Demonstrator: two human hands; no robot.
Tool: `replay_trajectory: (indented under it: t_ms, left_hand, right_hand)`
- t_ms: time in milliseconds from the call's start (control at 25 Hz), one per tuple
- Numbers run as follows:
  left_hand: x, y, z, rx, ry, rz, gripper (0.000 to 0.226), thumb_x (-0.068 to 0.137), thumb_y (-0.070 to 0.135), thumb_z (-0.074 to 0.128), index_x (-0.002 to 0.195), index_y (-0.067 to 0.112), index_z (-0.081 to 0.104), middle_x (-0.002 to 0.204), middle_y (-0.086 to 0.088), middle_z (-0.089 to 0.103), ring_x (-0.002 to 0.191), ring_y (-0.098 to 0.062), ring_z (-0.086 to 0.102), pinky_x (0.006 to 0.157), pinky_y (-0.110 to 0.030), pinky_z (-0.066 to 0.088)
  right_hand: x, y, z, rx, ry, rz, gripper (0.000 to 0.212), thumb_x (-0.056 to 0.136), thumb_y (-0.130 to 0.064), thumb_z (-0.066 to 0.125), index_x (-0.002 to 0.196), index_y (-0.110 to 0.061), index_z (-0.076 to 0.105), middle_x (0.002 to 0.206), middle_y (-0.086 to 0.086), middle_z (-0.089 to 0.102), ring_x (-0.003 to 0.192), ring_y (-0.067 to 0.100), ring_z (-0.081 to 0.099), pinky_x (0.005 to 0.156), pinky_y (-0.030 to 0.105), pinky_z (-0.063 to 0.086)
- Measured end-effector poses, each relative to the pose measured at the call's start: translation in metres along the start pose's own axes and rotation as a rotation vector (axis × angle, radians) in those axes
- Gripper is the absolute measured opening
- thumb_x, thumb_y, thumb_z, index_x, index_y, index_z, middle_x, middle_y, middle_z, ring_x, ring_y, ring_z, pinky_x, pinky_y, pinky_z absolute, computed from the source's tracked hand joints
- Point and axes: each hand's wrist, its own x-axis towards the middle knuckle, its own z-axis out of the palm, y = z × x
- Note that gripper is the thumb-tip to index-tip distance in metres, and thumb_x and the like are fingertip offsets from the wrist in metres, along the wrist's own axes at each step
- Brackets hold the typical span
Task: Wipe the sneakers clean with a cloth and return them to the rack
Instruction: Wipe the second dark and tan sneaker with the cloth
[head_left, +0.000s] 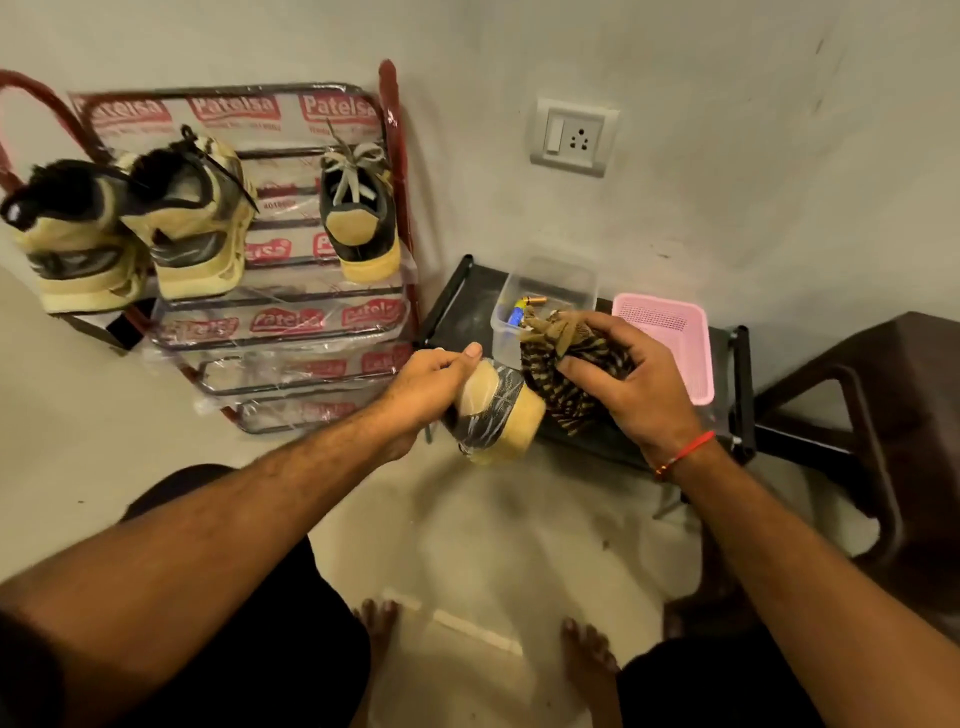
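One tan-and-dark-grey sneaker with a thick cream sole is held in the air between the person's two hands, in front of a low black stand, with its toe pointing towards the right hand; the left hand grasps it from the heel side, fingers curled round the shoe and thumb laid along its top; the right hand clutches a bunched brown-and-black striped cloth and presses it against the sneaker's toe end, the cloth touching the shoe; a red thread bracelet circles the right wrist. Behind the hands, on the black stand, sit a clear plastic tub holding small items and, just beside it, a pink perforated plastic basket. To the left a red-framed metal shoe rack, still wrapped in printed plastic, leans at the wall; its upper tier carries a matching tan-and-grey sneaker at the right and a pair of cream-and-black sneakers at the left. A white wall socket is mounted above the stand; a dark brown plastic chair stands at the right.
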Motion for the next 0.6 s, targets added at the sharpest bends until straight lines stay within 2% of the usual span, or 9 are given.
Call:
replay_trajectory:
  t_ms: [80,160,240,320,360,480,520,600]
  left_hand:
    - [0.009,-0.003,0.006,-0.01,-0.027,0.007,0.047,0.101,0.05,0.053,0.086,0.01,0.073,0.1,-0.003,0.068,0.092,-0.012,0.059,0.086,-0.036,0.048]
    - [0.016,-0.007,0.007,-0.025,-0.068,0.025,0.046,0.101,0.05,0.052,0.092,0.013,0.076,0.107,-0.011,0.074,0.101,-0.019,0.067,0.096,-0.041,0.052]
    - [0.017,-0.01,0.006,-0.046,-0.142,0.05,0.043,0.104,0.047,0.048,0.104,0.015,0.076,0.103,-0.007,0.077,0.102,-0.02,0.071,0.096,-0.041,0.055]
    - [0.016,-0.01,0.005,-0.048,-0.199,0.103,0.039,0.105,0.044,0.047,0.105,0.019,0.076,0.099,0.0,0.078,0.098,-0.016,0.072,0.09,-0.035,0.056]
    - [0.015,-0.009,0.005,-0.055,-0.202,0.131,0.036,0.106,0.043,0.047,0.1,0.022,0.076,0.094,0.003,0.078,0.093,-0.012,0.072,0.085,-0.031,0.056]
    - [0.011,-0.001,0.005,-0.096,-0.132,0.205,0.035,0.106,0.038,0.047,0.084,0.026,0.071,0.072,0.012,0.069,0.071,-0.002,0.063,0.069,-0.021,0.049]
    - [0.012,0.0,0.002,-0.115,-0.107,0.227,0.035,0.106,0.036,0.047,0.084,0.023,0.071,0.071,0.011,0.067,0.069,-0.004,0.061,0.067,-0.021,0.049]
    - [0.014,0.003,-0.005,-0.144,-0.096,0.274,0.036,0.107,0.034,0.046,0.087,0.012,0.068,0.072,0.004,0.063,0.068,-0.008,0.058,0.066,-0.024,0.049]
  right_hand:
    - [-0.002,0.003,0.006,-0.088,-0.048,-0.015,0.04,0.086,-0.005,0.074,0.122,-0.022,0.065,0.118,-0.005,0.069,0.113,0.01,0.064,0.101,0.034,0.051]
    - [-0.004,0.006,0.015,-0.194,-0.128,-0.064,0.041,0.087,-0.008,0.074,0.126,-0.016,0.065,0.121,-0.002,0.067,0.115,0.013,0.062,0.103,0.037,0.049]
    - [-0.01,0.008,0.029,-0.342,-0.268,-0.207,0.041,0.087,-0.009,0.07,0.128,-0.014,0.064,0.12,0.001,0.065,0.114,0.014,0.06,0.102,0.032,0.047]
    - [-0.009,0.013,0.034,-0.457,-0.335,-0.29,0.041,0.086,-0.013,0.063,0.127,-0.014,0.064,0.119,0.004,0.061,0.111,0.013,0.058,0.101,0.024,0.046]
    - [-0.003,0.019,0.031,-0.502,-0.3,-0.267,0.041,0.086,-0.015,0.061,0.127,-0.015,0.064,0.119,0.004,0.06,0.109,0.014,0.057,0.1,0.025,0.047]
    - [0.007,0.027,0.022,-0.541,-0.077,-0.101,0.041,0.081,-0.009,0.062,0.122,-0.014,0.067,0.113,0.007,0.062,0.103,0.015,0.058,0.095,0.039,0.051]
    - [0.005,0.024,0.026,-0.5,-0.058,-0.102,0.041,0.08,-0.007,0.063,0.12,-0.013,0.068,0.112,0.007,0.063,0.104,0.015,0.059,0.095,0.038,0.05]
    - [-0.002,0.01,0.042,-0.425,-0.154,-0.204,0.04,0.08,-0.005,0.065,0.12,-0.009,0.067,0.114,0.007,0.062,0.106,0.015,0.059,0.098,0.028,0.048]
